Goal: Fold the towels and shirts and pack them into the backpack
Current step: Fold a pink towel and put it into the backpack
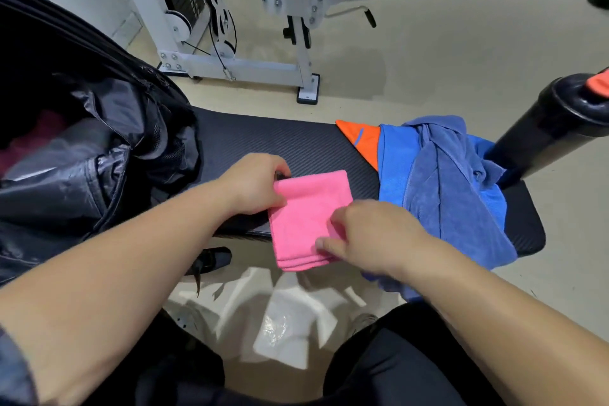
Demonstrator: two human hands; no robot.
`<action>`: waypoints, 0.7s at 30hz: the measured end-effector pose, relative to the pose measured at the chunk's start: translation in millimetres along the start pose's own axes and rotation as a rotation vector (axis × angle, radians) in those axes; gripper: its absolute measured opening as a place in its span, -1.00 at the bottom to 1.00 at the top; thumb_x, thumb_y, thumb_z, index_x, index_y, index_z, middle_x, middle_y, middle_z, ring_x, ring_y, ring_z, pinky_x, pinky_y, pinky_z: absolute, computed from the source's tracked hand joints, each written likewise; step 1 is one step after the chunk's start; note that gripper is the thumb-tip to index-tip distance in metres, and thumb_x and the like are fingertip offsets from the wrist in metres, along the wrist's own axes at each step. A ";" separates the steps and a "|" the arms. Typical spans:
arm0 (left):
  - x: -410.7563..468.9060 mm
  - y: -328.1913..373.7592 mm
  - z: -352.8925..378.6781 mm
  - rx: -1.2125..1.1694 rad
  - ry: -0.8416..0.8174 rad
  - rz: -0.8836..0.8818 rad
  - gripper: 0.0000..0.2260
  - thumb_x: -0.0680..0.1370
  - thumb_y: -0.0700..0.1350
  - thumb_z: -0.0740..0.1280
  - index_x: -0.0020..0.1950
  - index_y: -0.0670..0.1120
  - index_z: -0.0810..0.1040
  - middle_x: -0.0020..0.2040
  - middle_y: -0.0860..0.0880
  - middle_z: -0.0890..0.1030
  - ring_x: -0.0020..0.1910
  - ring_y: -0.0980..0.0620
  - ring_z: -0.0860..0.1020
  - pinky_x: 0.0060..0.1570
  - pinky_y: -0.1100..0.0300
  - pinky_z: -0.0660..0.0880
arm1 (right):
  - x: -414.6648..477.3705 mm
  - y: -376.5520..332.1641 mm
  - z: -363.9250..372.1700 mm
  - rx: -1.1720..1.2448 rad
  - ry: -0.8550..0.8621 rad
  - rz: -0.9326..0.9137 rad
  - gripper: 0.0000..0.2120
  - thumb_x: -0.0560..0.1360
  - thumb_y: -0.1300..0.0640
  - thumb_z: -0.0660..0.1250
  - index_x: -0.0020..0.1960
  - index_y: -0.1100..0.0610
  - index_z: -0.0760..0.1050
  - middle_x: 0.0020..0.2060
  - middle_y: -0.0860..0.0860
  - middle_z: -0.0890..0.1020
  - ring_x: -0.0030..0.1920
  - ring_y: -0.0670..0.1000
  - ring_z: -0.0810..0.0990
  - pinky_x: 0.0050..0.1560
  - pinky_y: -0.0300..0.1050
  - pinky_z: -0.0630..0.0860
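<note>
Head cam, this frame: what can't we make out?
- Backpack contents: head view, interior dark and blurred, left edge cuts it off.
- Shirt: head view, blue towel covers most of it; pile's garment count unclear.
- Pink towel: head view, right hand hides its right edge, left hand its far-left corner.

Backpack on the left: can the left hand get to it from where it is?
Probably yes. The left hand grips the pink towel right beside the open backpack, and only a bare strip of bench lies between them.
</note>
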State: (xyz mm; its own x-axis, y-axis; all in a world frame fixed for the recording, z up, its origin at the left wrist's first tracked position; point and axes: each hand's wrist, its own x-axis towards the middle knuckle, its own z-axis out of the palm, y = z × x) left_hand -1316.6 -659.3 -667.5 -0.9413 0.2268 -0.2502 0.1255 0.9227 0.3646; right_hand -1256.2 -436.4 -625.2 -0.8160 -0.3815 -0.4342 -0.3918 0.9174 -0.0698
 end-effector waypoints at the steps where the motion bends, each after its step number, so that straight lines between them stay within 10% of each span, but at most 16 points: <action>1: 5.7 -0.6 -4.8 -0.002 0.010 0.021 -0.54 0.38 -0.10 0.52 0.27 -0.01 0.59 -0.03 0.05 0.56 0.02 -0.02 0.54 -0.09 0.21 0.33 | 10.5 7.1 -4.4 0.032 0.058 -0.002 -0.58 0.52 -0.36 0.21 -0.02 0.00 0.47 -0.09 0.04 0.48 0.04 0.17 0.56 -0.08 0.00 0.48; 8: 28.5 6.3 -17.6 -0.081 -0.086 -0.052 -0.05 0.32 0.09 0.60 0.61 0.01 0.21 0.40 -0.05 0.52 0.32 -0.06 0.51 0.25 0.24 0.38 | 85.6 41.3 -6.0 0.167 0.147 -0.022 -0.02 0.35 -0.26 0.52 0.61 -0.01 0.13 0.49 0.01 0.33 0.47 0.13 0.32 0.41 0.12 0.37; 13: 26.4 14.8 0.3 0.194 -0.192 -0.053 0.05 0.13 0.33 0.60 0.52 0.03 0.29 0.29 -0.05 0.45 0.31 -0.17 0.42 0.27 -0.12 0.46 | 92.8 40.7 -4.2 0.046 0.048 -0.160 0.09 0.29 -0.27 0.57 0.63 0.00 0.08 0.42 0.04 0.39 0.40 0.17 0.35 0.40 0.09 0.34; 21: 42.6 19.1 -1.8 0.257 -0.131 0.003 -0.23 0.14 0.23 0.64 0.24 0.00 0.46 0.13 0.01 0.61 0.10 -0.09 0.57 -0.02 0.05 0.52 | 108.9 32.6 -14.1 -0.049 0.085 -0.178 -0.22 0.24 -0.14 0.63 0.37 0.02 0.42 0.11 0.06 0.53 0.16 0.14 0.52 0.07 0.01 0.48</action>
State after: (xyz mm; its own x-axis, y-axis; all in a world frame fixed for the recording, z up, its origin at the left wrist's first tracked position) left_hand -1354.9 -632.5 -669.6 -0.8945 0.2526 -0.3689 0.2194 0.9669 0.1302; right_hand -1363.8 -449.6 -662.2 -0.7642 -0.5472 -0.3414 -0.5515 0.8289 -0.0940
